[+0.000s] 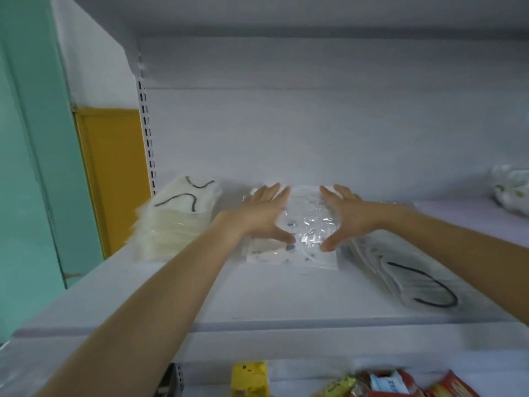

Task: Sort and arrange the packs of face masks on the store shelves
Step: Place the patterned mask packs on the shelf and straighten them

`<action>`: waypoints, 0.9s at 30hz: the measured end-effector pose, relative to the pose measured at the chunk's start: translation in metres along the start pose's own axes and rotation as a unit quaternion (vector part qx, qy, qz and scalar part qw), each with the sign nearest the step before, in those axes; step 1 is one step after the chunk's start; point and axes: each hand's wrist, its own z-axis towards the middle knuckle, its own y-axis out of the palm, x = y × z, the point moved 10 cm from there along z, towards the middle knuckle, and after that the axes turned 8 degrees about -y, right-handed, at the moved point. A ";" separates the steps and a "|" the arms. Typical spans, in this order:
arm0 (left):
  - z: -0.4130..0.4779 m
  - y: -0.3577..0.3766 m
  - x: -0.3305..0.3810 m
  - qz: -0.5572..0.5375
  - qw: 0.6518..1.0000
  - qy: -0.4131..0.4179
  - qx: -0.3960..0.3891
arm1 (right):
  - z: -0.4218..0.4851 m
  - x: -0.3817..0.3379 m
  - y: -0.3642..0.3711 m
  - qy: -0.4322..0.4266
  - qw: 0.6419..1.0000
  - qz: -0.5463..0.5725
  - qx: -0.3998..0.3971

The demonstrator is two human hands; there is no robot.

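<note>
White shelf [286,296] — printed mask pack [307,224], centre; left grip [263,216], right grip [347,214] pressing it, fingers straight; cream stack [177,222], 9 o'clock.

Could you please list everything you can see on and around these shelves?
shelf: one, white, across the middle.
cream masks: one stack, cream with black loops, on shelf, left.
patterned masks: one stack, clear wrap with blue specks, on shelf, centre.
white masks: one slumped stack, white with black loops, on shelf, right.
bag: one, whitish, on shelf, far right.
yellow box: one, below shelf.
snack packs: several, red, below shelf, right.
left hand: flat against patterned masks' left side.
right hand: flat against their right side.
</note>
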 end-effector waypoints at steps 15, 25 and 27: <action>0.051 0.025 -0.049 -0.183 0.972 -0.137 -0.051 | 0.029 0.020 -0.001 0.008 0.989 0.144 0.018; 0.071 0.022 -0.060 -0.426 0.895 -0.126 0.036 | 0.036 0.027 0.004 0.004 0.982 0.189 0.022; 0.073 0.020 -0.056 -0.447 0.888 -0.103 0.040 | 0.038 0.028 0.005 -0.003 0.980 0.196 0.025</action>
